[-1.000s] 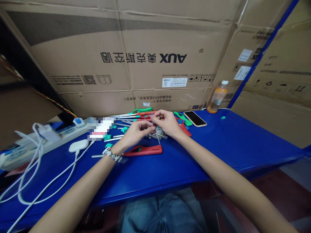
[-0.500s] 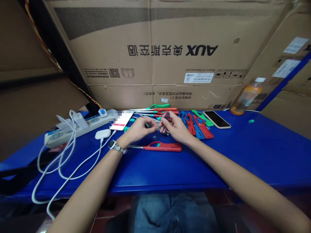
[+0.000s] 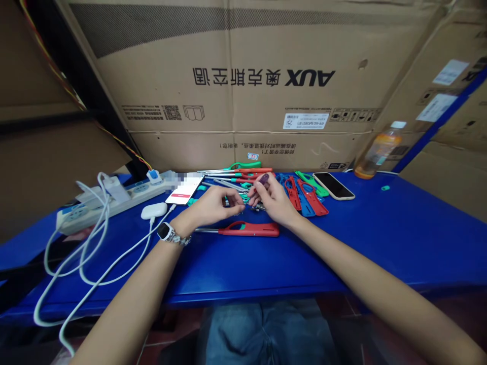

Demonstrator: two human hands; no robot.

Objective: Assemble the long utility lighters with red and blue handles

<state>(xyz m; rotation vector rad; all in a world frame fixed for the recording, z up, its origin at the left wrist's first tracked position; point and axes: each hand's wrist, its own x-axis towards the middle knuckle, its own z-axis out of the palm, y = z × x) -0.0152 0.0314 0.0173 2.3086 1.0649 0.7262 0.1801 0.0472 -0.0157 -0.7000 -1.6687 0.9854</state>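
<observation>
- Fingertips of right hand [image 3: 274,202] are pinched on 1 purple part [image 3: 264,178], at their top.
- Left hand [image 3: 213,205] is curled narrowly alongside; contents cannot be told.

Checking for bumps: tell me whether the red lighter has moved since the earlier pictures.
No. The red lighter keeps its place, tip toward the white case; only the camera shifted.

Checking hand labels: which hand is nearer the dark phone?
Right. The right hand is left of the dark phone, with red and blue handles between them; the left hand is farther left, past the right hand.
</observation>
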